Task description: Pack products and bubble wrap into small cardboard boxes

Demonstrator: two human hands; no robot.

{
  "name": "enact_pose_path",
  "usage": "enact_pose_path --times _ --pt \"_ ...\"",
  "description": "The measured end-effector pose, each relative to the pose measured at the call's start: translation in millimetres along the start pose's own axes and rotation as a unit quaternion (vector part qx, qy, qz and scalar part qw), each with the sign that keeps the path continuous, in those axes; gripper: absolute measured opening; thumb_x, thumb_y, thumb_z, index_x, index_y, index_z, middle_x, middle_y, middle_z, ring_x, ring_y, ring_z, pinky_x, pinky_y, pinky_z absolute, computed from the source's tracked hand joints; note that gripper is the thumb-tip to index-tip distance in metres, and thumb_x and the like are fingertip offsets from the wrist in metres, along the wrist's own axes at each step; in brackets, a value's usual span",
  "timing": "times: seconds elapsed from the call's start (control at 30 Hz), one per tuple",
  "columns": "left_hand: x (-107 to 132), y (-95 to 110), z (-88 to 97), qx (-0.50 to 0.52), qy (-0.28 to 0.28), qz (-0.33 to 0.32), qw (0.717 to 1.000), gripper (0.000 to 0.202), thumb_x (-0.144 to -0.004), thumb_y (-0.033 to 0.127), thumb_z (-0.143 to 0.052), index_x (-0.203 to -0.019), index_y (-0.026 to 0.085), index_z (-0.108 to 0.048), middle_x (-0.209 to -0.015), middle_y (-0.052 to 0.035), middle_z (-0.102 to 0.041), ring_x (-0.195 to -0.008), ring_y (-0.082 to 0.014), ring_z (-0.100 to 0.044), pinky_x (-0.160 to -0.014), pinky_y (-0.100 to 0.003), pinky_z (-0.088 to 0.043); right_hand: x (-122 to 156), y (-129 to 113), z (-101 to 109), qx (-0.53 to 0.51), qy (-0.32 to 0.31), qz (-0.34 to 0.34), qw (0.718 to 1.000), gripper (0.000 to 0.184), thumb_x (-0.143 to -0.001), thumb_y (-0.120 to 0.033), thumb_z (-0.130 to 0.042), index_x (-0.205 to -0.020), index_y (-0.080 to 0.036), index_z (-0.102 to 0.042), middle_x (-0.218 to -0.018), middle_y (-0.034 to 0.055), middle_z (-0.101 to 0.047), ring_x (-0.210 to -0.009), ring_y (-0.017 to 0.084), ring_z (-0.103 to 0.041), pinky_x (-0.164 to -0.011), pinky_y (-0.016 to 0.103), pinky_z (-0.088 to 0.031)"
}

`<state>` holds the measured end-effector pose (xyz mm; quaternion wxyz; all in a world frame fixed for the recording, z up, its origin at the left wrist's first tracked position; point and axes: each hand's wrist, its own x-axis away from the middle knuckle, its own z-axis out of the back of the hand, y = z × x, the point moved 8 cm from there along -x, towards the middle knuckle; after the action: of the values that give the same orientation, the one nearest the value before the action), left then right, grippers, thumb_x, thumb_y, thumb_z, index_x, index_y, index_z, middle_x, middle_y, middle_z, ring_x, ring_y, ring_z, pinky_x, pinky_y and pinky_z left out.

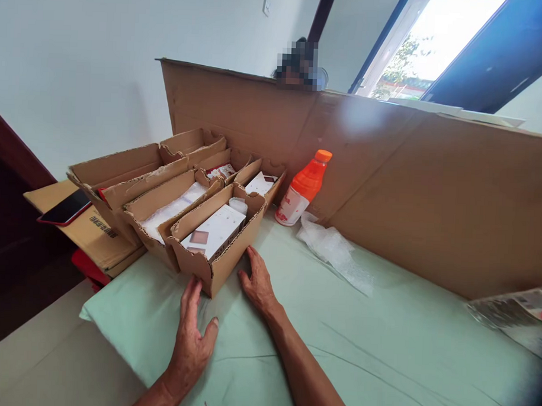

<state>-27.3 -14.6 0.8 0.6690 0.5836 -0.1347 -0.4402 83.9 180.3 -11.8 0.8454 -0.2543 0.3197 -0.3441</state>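
Observation:
My left hand lies flat on the pale green cloth, fingers stretched toward the near corner of an open cardboard box that holds white packets. Beside the same box, on its right, my right hand rests flat with its fingertips against the box's lower edge. Neither hand holds anything. Several more open cardboard boxes with white packets stand in a row behind and to the left.
An orange bottle leans against a tall cardboard wall at the back. Crumpled clear plastic lies beside it. A dark phone rests on a flat carton at left. A person's head shows behind the wall.

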Motion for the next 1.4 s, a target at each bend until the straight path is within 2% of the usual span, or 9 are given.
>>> enact_pose_path --times 0.17,0.3,0.57,0.8,1.13,1.27,1.33,1.4 --pt "2 -5 -1.5 -0.011 0.000 -0.004 1.000 0.071 -0.091 0.015 -0.053 -0.156 0.028 -0.027 -0.163 -0.0137 -0.027 -0.149 -0.0325 -0.032 -0.120 -0.058 -0.031 7 -6 2 0.043 -0.032 0.035 0.998 0.073 -0.084 -0.018 -0.055 -0.154 -0.016 -0.036 -0.153 0.0162 -0.046 -0.141 0.029 -0.044 -0.118 0.053 -0.037" --pt "3 -5 -3.7 -0.017 -0.005 0.007 1.000 0.074 -0.091 0.013 -0.052 -0.157 0.028 -0.023 -0.165 -0.0133 -0.024 -0.150 -0.0320 -0.030 -0.120 -0.058 -0.031 10 -13 3 0.061 -0.065 0.066 0.994 0.070 -0.088 -0.026 -0.056 -0.154 -0.017 -0.036 -0.153 0.0161 -0.047 -0.141 0.030 -0.043 -0.117 0.054 -0.038" --pt "3 -1 -7.3 -0.043 -0.016 0.002 0.999 0.077 -0.091 0.010 -0.049 -0.159 0.027 -0.018 -0.166 -0.0126 -0.023 -0.153 -0.0317 -0.023 -0.120 -0.054 -0.033 12 -15 1 0.089 -0.112 0.058 0.988 0.074 -0.090 -0.035 -0.057 -0.158 -0.021 -0.031 -0.156 0.0139 -0.043 -0.144 0.033 -0.041 -0.117 0.057 -0.037" --pt "3 -2 -9.1 -0.051 -0.009 -0.001 0.999 0.076 -0.091 0.009 -0.047 -0.159 0.027 -0.018 -0.166 -0.0118 -0.023 -0.153 -0.0292 -0.024 -0.121 -0.051 -0.031 16 -17 1 0.111 -0.120 0.079 0.983 0.075 -0.092 -0.037 -0.056 -0.159 -0.019 -0.027 -0.157 0.0147 -0.043 -0.145 0.033 -0.039 -0.115 0.056 -0.039" --pt "1 -3 -9.0 -0.034 0.003 0.001 0.999 0.072 -0.089 0.009 -0.049 -0.156 0.023 -0.027 -0.164 -0.0137 -0.027 -0.152 -0.0303 -0.026 -0.120 -0.052 -0.033 12 -20 -3 0.131 -0.136 0.077 0.979 0.072 -0.090 -0.037 -0.056 -0.156 -0.016 -0.035 -0.152 0.0166 -0.050 -0.143 0.034 -0.043 -0.113 0.056 -0.040" --pt "1 9 -1.9 -0.055 0.022 -0.030 0.998 0.068 -0.089 0.010 -0.049 -0.154 0.022 -0.030 -0.157 -0.0157 -0.036 -0.146 -0.0302 -0.036 -0.116 -0.053 -0.038 12 -21 -3 0.133 -0.136 0.076 0.979 0.072 -0.090 -0.038 -0.056 -0.156 -0.016 -0.036 -0.151 0.0171 -0.051 -0.143 0.034 -0.042 -0.113 0.056 -0.039" --pt "4 23 3.6 -0.065 0.036 -0.067 0.995 0.066 -0.089 0.009 -0.048 -0.152 0.022 -0.033 -0.148 -0.0167 -0.044 -0.140 -0.0295 -0.044 -0.112 -0.052 -0.042 11 -21 -3 0.125 -0.132 0.074 0.981 0.070 -0.091 -0.038 -0.055 -0.154 -0.014 -0.039 -0.150 0.0178 -0.051 -0.143 0.034 -0.043 -0.114 0.056 -0.039" --pt "6 43 2.8 -0.059 0.017 -0.122 0.991 0.063 -0.087 0.007 -0.049 -0.148 0.022 -0.039 -0.140 -0.0167 -0.051 -0.132 -0.0288 -0.051 -0.107 -0.049 -0.047 11 -20 -2 0.104 -0.124 0.074 0.984 0.067 -0.090 -0.039 -0.057 -0.151 -0.015 -0.045 -0.149 0.0172 -0.053 -0.142 0.034 -0.045 -0.114 0.057 -0.039"
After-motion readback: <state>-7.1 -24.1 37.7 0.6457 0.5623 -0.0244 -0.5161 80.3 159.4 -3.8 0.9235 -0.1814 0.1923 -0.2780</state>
